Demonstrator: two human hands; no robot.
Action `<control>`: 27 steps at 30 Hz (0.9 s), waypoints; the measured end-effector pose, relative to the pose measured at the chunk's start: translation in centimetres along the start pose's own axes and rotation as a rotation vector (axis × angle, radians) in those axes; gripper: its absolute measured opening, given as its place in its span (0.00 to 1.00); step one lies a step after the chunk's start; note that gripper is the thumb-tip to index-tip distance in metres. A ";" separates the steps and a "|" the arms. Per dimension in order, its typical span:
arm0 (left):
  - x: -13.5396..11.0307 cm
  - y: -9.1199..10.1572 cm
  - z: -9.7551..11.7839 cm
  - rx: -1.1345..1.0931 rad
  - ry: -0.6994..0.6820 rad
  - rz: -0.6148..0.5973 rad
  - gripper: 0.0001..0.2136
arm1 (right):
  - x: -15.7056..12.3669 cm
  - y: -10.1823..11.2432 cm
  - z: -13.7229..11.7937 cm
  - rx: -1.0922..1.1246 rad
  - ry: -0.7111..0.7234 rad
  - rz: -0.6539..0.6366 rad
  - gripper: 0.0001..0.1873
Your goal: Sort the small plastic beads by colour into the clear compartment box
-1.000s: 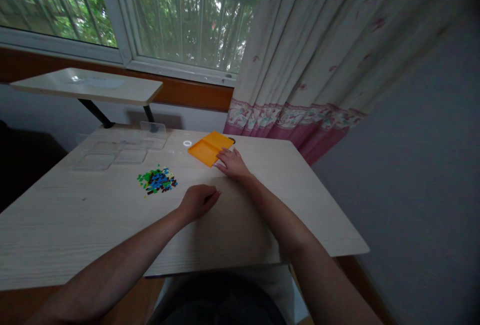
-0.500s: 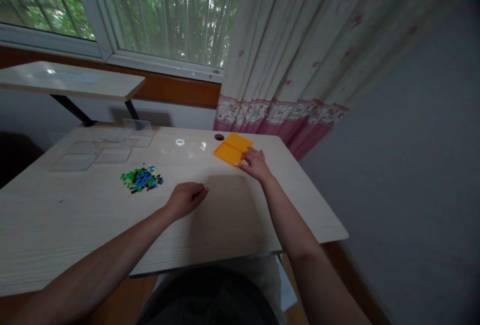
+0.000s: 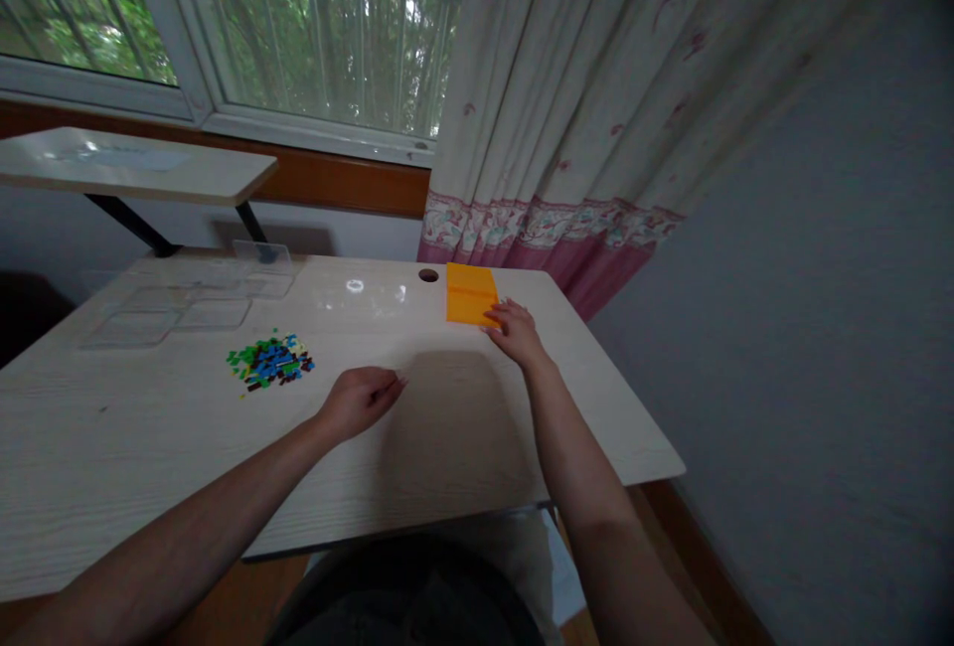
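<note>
Near the far right of the table lies an open orange plastic case, two flat panels joined along a middle fold. My right hand grips its near right corner, with fingers over the edge and the thumb at the near side. My left hand rests low over the middle of the table, fingers curled together. Whether anything small is inside them is hidden. To its left sits a loose pile of small building bricks in blue, green, dark brown, yellow and white.
Several clear plastic trays stand at the left back of the table. Behind them rises a raised shelf on black legs. A round cable hole lies left of the case. The curtain hangs at the far edge.
The orange case has been turned under my right hand, so its sides now lie nearly square to the table's far edge. My left hand has barely moved. The view shifted slightly.
</note>
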State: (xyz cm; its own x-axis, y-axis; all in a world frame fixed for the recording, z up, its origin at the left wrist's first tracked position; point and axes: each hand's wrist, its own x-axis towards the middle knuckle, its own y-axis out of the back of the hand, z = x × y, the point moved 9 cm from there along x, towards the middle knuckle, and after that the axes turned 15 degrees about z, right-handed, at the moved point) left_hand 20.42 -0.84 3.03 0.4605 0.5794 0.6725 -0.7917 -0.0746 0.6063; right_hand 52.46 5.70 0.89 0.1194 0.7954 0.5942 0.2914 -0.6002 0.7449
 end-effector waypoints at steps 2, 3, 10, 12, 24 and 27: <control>0.0 0.0 0.1 -0.009 -0.010 0.003 0.19 | 0.0 -0.3 -0.9 -0.008 0.035 0.011 0.16; 0.0 0.0 0.1 -0.012 -0.009 0.003 0.19 | 0.1 -0.4 -1.3 -0.011 0.044 0.018 0.14; -0.1 -0.2 -0.1 -0.022 0.012 -0.022 0.20 | 0.2 0.7 0.1 -0.052 -0.041 0.069 0.15; -0.2 -0.3 -0.2 -0.008 0.041 -0.043 0.21 | 0.3 1.1 0.8 -0.065 -0.053 0.088 0.15; 4.9 8.7 -13.8 0.767 0.281 -0.069 0.16 | 0.3 1.3 1.2 -0.083 -0.069 0.153 0.19; 5.3 10.9 -18.2 0.930 0.375 -0.087 0.16 | 0.2 1.2 1.2 -0.073 -0.088 0.147 0.20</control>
State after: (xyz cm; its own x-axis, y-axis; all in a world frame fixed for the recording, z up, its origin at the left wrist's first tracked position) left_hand 6.91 16.20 5.42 0.2184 0.8193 0.5302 -0.0601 -0.5310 0.8452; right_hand 54.00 5.23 1.56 0.2390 0.7012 0.6718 0.1957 -0.7124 0.6739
